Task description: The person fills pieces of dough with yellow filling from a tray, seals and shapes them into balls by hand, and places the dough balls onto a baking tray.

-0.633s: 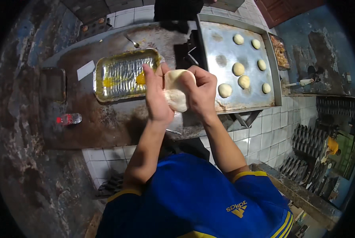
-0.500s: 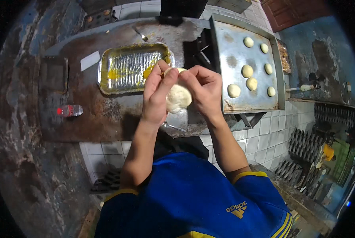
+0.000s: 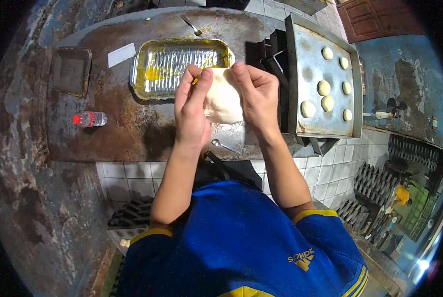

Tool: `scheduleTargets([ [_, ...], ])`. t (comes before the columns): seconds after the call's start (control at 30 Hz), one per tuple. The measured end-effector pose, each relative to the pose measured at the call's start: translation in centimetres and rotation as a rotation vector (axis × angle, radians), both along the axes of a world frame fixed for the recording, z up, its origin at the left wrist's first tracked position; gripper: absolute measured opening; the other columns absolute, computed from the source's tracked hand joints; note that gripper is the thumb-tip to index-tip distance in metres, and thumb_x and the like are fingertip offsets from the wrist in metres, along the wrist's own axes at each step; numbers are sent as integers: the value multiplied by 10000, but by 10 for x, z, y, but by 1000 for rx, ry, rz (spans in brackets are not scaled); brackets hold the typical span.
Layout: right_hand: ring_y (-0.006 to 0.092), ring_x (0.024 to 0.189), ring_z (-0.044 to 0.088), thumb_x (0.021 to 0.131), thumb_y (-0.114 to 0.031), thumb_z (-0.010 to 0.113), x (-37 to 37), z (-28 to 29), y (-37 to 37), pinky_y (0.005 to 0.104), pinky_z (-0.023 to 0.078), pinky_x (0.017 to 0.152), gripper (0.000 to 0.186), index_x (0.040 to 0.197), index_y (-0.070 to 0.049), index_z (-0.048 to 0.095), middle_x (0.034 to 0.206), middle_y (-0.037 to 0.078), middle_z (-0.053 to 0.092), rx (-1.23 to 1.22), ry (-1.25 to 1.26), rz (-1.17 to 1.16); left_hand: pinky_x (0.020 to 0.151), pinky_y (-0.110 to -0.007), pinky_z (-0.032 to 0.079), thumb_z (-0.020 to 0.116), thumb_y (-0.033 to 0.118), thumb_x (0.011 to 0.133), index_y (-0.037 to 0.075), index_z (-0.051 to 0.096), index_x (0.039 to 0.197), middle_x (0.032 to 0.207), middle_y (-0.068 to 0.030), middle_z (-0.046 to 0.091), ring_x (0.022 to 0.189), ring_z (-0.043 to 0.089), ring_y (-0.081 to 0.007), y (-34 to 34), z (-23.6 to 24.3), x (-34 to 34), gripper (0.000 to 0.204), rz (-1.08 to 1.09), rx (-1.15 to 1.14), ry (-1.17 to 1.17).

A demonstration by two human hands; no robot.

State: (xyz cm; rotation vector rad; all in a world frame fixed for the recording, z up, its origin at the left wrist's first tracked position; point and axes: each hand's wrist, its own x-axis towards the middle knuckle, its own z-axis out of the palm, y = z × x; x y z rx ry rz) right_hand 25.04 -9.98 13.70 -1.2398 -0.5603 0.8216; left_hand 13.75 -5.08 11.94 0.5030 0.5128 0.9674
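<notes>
My left hand (image 3: 192, 109) and my right hand (image 3: 258, 99) pinch the upper corners of a flattened piece of pale dough (image 3: 223, 99) between thumbs and fingers. The dough hangs in a rough square between them. Just behind it is a shiny aluminium foil pan (image 3: 182, 45) smeared with yellow, partly hidden by my fingers. A small metal spoon (image 3: 224, 146) lies on the worn metal table (image 3: 117, 128) below my hands. To the right, a large metal tray (image 3: 318, 123) holds several round dough balls (image 3: 323, 88).
At the left are a dark empty baking pan (image 3: 70, 69), a red-capped plastic bottle (image 3: 89, 119) and a white card (image 3: 121, 54). A utensil (image 3: 191, 24) lies at the back. Racks of dark moulds (image 3: 372, 180) stand at the lower right.
The dough has been opened out from a bunched, folded shape into a flat sheet. My hands have risen slightly and drawn a little apart. The whole view has shifted, with the table higher in frame.
</notes>
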Motion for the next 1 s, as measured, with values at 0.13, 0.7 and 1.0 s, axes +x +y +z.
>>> scheduleTargets([
  [0.13,38,621,561,1024,-304,724,10,14,-10,227,413,520,364,895,33,775,727,6,699,-172,-204,112,773,-240,536,567,286,1106,121,565,1116,990,-29,652,898,637,-82,5,-17,-18,165,-108,152,132],
  [0.7,419,1075,704,988,-448,650,-5,-234,-128,525,606,808,426,1071,-33,700,1172,222,704,-1071,-1028,681,867,-412,573,809,167,817,38,738,1070,1037,-164,752,991,724,-328,-15,-147,-99,292,-456,1030,1150],
  [1.0,463,972,668,976,-108,562,-4,-277,-134,535,553,831,219,1182,-37,570,1146,245,645,-653,-871,721,761,-485,595,862,278,758,113,755,1055,916,-149,762,887,742,-386,20,-198,-224,356,-363,702,1657],
])
